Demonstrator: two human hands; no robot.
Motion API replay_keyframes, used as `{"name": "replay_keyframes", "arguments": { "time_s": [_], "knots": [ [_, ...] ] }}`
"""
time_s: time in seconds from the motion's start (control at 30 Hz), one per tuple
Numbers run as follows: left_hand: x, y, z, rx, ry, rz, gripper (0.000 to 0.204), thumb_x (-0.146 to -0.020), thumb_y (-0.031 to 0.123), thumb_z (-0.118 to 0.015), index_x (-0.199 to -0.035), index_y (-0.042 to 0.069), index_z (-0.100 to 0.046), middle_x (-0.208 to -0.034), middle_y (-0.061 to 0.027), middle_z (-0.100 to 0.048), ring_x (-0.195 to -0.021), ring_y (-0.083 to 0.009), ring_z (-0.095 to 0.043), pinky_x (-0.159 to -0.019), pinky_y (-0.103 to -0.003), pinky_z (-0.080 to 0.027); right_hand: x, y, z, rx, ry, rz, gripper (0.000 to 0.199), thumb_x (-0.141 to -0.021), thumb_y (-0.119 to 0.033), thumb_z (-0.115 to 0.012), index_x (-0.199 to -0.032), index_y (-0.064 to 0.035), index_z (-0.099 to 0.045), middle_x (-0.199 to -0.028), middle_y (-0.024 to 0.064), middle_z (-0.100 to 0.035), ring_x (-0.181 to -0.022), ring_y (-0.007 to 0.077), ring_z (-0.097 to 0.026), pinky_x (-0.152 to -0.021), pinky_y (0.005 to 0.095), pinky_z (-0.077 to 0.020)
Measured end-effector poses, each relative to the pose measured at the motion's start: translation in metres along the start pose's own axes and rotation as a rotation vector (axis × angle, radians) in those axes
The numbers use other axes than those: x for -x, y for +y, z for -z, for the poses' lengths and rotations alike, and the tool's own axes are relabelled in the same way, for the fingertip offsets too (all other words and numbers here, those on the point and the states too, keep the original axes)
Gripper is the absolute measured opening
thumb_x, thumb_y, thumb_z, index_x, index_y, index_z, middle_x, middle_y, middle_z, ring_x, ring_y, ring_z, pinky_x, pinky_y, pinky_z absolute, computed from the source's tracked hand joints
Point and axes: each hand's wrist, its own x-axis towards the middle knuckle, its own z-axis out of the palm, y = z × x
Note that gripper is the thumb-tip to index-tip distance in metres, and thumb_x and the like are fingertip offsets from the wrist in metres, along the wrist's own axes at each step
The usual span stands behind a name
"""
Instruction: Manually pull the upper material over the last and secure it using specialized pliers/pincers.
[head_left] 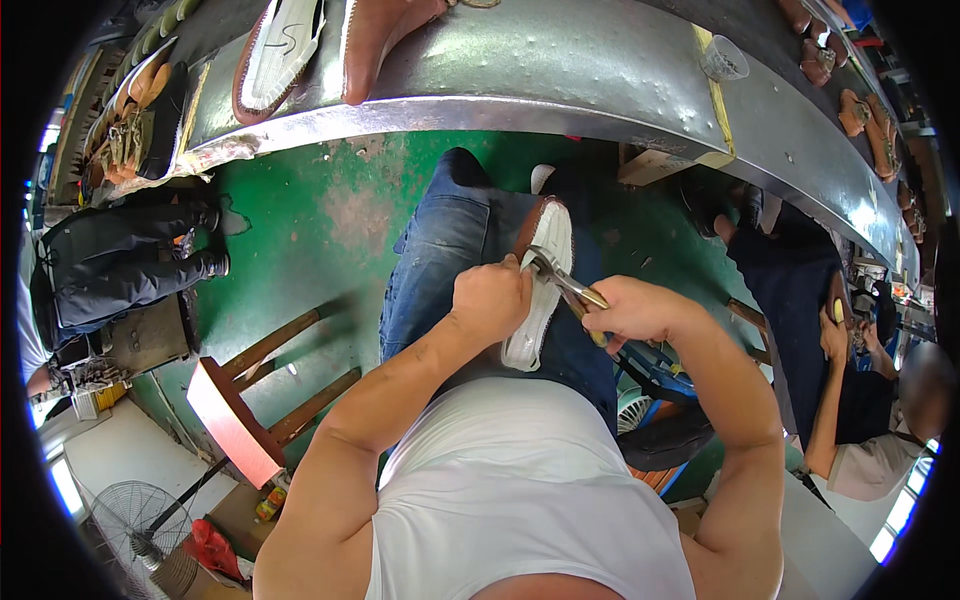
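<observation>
A brown shoe upper on a white last [541, 285] lies sole up on my lap, between my jeans-clad thighs. My left hand [489, 298] grips its left side and holds it steady. My right hand [634, 309] is closed on the handles of metal lasting pliers [560, 278], whose jaws bite the edge of the upper near the toe end. Both forearms come in from the lower edge.
A curved metal workbench [560, 90] runs across the top, carrying brown shoes [385, 35], white soles [282, 45] and a plastic cup [723, 60]. A wooden stool [250, 400] stands on the green floor at left. Another person [850, 400] sits at right; a fan [135, 515] stands lower left.
</observation>
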Motion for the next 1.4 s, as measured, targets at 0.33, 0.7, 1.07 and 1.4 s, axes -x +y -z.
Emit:
{"name": "replay_keyframes", "arguments": {
  "time_s": [0.33,0.7,1.07,1.4],
  "knots": [
    [-0.022,-0.053,-0.063,1.605,-0.108,0.394,0.046,-0.102,0.043,-0.053,-0.127,0.005,-0.052,-0.115,-0.0049,-0.060,-0.108,-0.0153,-0.056,-0.098,-0.033,-0.044,-0.033,0.009,-0.030,0.429,0.437,0.269,0.032,-0.093,-0.028,-0.061,-0.095,0.0038,-0.062,-0.089,0.0258,-0.066,-0.089,0.0435,-0.065,-0.079,0.0499,-0.0504],
    [-0.037,-0.048,-0.043,1.539,-0.416,0.226,0.070,-0.094,0.033,-0.070,-0.150,0.007,-0.039,-0.134,-0.0079,-0.058,-0.118,-0.0175,-0.056,-0.102,-0.034,-0.046,-0.071,0.070,-0.076,-0.765,0.143,0.238,0.025,-0.099,-0.023,-0.057,-0.102,0.0013,-0.065,-0.084,0.0085,-0.069,-0.072,0.0174,-0.068,-0.055,0.0281,-0.0509],
    [-0.043,-0.014,-0.039,1.151,-0.318,0.395,0.062,-0.086,0.024,-0.072,-0.136,-0.001,-0.046,-0.119,-0.0170,-0.063,-0.106,-0.0249,-0.063,-0.092,-0.038,-0.051,-0.023,0.041,-0.025,-0.253,0.611,0.542,0.037,-0.102,-0.034,-0.048,-0.092,0.0001,-0.058,-0.070,0.0091,-0.064,-0.068,0.0211,-0.065,-0.059,0.0358,-0.0504],
    [-0.056,-0.029,-0.017,1.124,-0.574,0.419,0.074,-0.086,0.025,-0.077,-0.142,-0.001,-0.036,-0.129,-0.0160,-0.057,-0.118,-0.0257,-0.059,-0.100,-0.041,-0.049,0.006,0.047,-0.014,0.068,0.264,0.200,0.026,-0.094,-0.023,-0.061,-0.097,0.0028,-0.061,-0.080,0.0175,-0.066,-0.069,0.0303,-0.065,-0.068,0.0401,-0.0531]
  ]
}}
